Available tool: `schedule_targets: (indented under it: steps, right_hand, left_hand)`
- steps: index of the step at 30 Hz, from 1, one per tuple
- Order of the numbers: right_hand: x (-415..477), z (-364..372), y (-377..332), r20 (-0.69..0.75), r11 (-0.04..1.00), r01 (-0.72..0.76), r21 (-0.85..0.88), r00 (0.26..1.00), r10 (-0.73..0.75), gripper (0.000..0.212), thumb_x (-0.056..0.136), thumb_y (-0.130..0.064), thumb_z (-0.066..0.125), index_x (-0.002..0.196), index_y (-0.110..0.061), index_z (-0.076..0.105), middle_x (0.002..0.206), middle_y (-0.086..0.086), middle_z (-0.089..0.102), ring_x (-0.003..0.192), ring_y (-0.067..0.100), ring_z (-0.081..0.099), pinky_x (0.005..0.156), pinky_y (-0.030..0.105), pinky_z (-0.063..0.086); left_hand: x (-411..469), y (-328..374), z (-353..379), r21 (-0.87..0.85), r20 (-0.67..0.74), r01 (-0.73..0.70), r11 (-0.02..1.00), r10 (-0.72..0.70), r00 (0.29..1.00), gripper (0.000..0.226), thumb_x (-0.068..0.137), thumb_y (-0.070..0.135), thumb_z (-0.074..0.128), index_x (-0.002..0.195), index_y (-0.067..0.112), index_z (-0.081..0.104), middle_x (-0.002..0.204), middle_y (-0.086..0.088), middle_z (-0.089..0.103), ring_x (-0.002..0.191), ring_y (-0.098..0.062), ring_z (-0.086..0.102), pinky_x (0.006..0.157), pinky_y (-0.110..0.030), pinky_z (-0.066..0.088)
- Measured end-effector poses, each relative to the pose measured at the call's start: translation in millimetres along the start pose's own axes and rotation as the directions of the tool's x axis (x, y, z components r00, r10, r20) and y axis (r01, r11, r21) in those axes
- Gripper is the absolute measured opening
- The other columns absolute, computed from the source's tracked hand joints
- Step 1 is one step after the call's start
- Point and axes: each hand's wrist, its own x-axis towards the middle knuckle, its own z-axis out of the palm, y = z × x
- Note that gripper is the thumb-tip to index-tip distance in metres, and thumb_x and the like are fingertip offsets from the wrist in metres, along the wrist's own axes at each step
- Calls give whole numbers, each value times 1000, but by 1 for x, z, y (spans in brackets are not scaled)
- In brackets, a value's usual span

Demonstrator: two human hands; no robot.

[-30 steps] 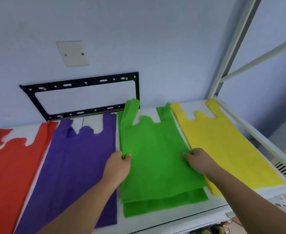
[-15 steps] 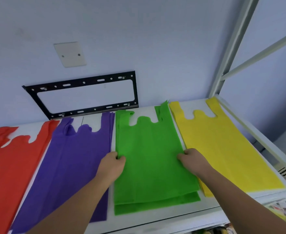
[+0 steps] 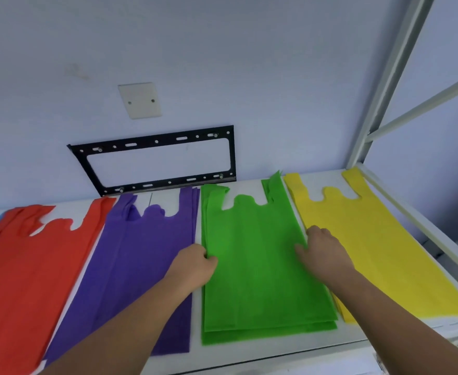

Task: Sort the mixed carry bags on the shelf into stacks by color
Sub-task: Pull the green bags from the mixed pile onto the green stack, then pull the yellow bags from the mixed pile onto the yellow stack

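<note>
Left hand (image 3: 195, 266) and right hand (image 3: 323, 253) pinch green bags (image 3: 254, 280) by side edges on shelf (image 3: 276, 345). Purple bags (image 3: 141, 253) just left, yellow bags (image 3: 371, 253) just right, red bags (image 3: 33, 266) beyond.

Looks down on a white shelf (image 3: 263, 347) against a pale wall. Takes in four flat stacks of bags side by side, handles toward the wall: red stack (image 3: 25, 280) at far left, then purple stack (image 3: 130, 266), green stack (image 3: 254, 280), and yellow stack (image 3: 379, 253) at far right. Catches the left hand (image 3: 195, 266) gripping the green stack's left edge, fingers curled, and the right hand (image 3: 323, 253) holding its right edge, thumb on top, just beside the yellow. Shows lower green layers sticking out at the near end. Includes a black bracket (image 3: 154, 140) and a blank wall plate (image 3: 140, 100) above, a white frame post (image 3: 384, 85) at right.
</note>
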Motion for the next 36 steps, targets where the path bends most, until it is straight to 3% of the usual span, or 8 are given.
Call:
schedule_targets:
  steps: [2,4,7,10,16,22,29,36]
  right_hand:
    - [-1,-2,-14,-78,995,101,-15,992,-102,49,94,-33,53,133,-5,45,130,15,51,120,34,49,99,41,43]
    - [-3,0,-36,-41,979,204,-1,978,-204,55,94,-37,52,137,-6,44,138,15,49,127,32,46,107,41,38]
    - [-13,17,-75,53,937,350,4,935,-350,59,94,-44,52,141,-9,42,143,10,48,131,26,46,112,41,38]
    - [-26,41,-118,110,878,479,15,872,-478,60,93,-47,51,139,-10,43,141,8,49,129,25,48,110,41,41]
    - [-79,80,-216,151,761,646,67,747,-647,61,91,-50,53,137,-11,47,135,10,53,123,27,50,105,38,42]
    - [-145,129,-319,203,693,714,97,667,-717,55,93,-48,52,135,-13,48,132,7,54,121,25,50,101,37,45]
    - [-225,197,-445,262,720,679,142,676,-689,56,89,-48,56,132,-13,52,129,10,57,119,27,53,103,39,43]
    - [-243,222,-512,283,740,659,132,691,-666,57,91,-45,56,135,-9,50,132,14,56,122,29,53,105,39,42]
  left_hand:
    - [-8,-4,-10,98,-73,-48,994,55,996,16,93,29,53,88,15,55,77,2,56,64,-10,52,59,-29,47]
    - [-19,-15,-20,164,-145,-64,984,88,986,25,92,35,53,109,18,58,101,-1,60,86,-14,60,77,-34,53]
    - [-43,-41,-34,222,-204,-21,975,68,977,47,94,40,52,136,19,51,131,-2,53,119,-19,51,101,-36,46]
    - [-75,-81,-50,259,-250,65,964,2,968,55,93,45,50,142,20,47,142,0,48,131,-21,42,109,-37,38]
    - [-157,-174,-88,199,-364,256,946,-171,915,56,90,47,49,139,20,50,140,-1,51,132,-26,41,111,-36,35]
    - [-218,-278,-130,94,-457,353,931,-274,846,55,94,47,53,142,21,48,145,0,48,137,-23,37,115,-37,31]
    - [-269,-401,-201,43,-425,364,930,-313,849,55,96,45,51,146,24,42,150,4,42,141,-19,30,115,-34,30]
    - [-265,-471,-257,97,-345,328,940,-278,896,63,95,46,54,149,19,38,155,1,39,144,-19,28,117,-35,28]
